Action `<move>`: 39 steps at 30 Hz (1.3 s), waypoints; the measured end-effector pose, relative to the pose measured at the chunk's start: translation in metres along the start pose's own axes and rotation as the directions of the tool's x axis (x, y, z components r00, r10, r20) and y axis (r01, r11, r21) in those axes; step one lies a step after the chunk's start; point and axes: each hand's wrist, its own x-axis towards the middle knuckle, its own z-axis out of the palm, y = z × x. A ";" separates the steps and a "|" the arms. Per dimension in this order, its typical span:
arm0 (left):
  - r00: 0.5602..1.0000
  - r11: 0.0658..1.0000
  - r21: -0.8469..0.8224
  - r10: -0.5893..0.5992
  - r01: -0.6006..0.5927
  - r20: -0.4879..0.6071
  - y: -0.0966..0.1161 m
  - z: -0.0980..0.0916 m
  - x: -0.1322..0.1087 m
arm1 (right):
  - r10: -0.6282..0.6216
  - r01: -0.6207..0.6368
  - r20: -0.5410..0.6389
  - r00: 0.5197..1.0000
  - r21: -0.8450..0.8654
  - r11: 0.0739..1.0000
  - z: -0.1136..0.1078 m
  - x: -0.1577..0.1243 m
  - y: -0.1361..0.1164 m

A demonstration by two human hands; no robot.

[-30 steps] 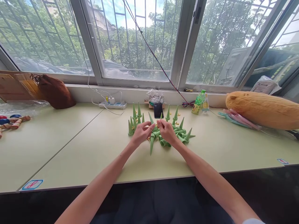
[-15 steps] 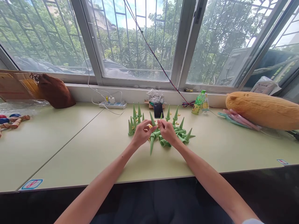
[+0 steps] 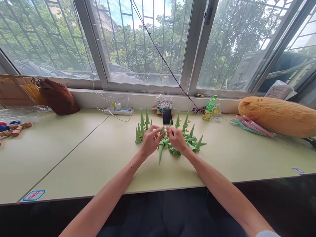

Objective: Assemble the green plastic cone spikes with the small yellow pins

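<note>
Head view: left hand (image 3: pixel 149 142) pinches a green cone (image 3: pixel 162 131), right hand (image 3: pixel 177 139) has unclear grip, table edge (image 3: pixel 170 190) well apart.

Grey metal-framed glass windows (image 3: pixel 195 49), daylit, set at twelve o'clock; pale yellow-green flat-topped table (image 3: pixel 93 151), extended from nine to three.

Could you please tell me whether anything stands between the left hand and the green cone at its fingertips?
Nothing visible does: the left hand holds the green cone directly, and the right hand is close beside it.
</note>
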 end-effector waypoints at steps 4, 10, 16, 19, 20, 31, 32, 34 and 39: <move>0.997 0.997 -0.017 -0.072 0.073 0.007 0.003 0.000 0.002 | 0.001 0.000 -0.042 0.999 0.025 1.000 0.001 0.000 0.001; 0.935 0.918 -0.176 -0.345 0.354 0.080 0.002 -0.001 0.004 | 0.015 -0.011 -0.093 0.996 0.042 0.999 -0.003 0.000 0.002; 0.756 0.671 -0.353 -0.540 0.652 0.370 0.007 -0.004 0.007 | -0.045 0.045 -0.014 0.999 0.045 0.998 -0.001 -0.001 0.002; 0.737 0.635 -0.376 -0.547 0.674 0.397 0.010 -0.006 0.007 | -0.060 0.059 0.000 0.998 0.054 0.997 0.000 -0.001 0.004; 0.736 0.632 -0.380 -0.545 0.675 0.401 0.010 -0.006 0.007 | -0.056 0.056 0.000 0.998 0.055 0.997 0.001 -0.001 0.004; 0.838 0.782 -0.329 -0.422 0.530 0.346 -0.001 -0.006 0.003 | -0.026 0.025 0.012 1.000 0.062 0.998 -0.002 -0.001 0.003; 0.869 0.822 -0.309 -0.392 0.478 0.302 -0.001 -0.005 0.002 | -0.024 0.024 0.010 1.000 0.061 0.998 -0.002 -0.001 0.002; 0.933 0.900 -0.264 -0.301 0.346 0.196 -0.001 -0.004 0.002 | -0.023 0.022 0.005 1.000 0.063 0.998 -0.003 0.000 0.002; 0.986 0.973 -0.173 -0.142 0.155 0.085 -0.002 -0.002 0.003 | -0.011 0.010 0.010 1.000 0.084 0.996 -0.003 0.001 0.001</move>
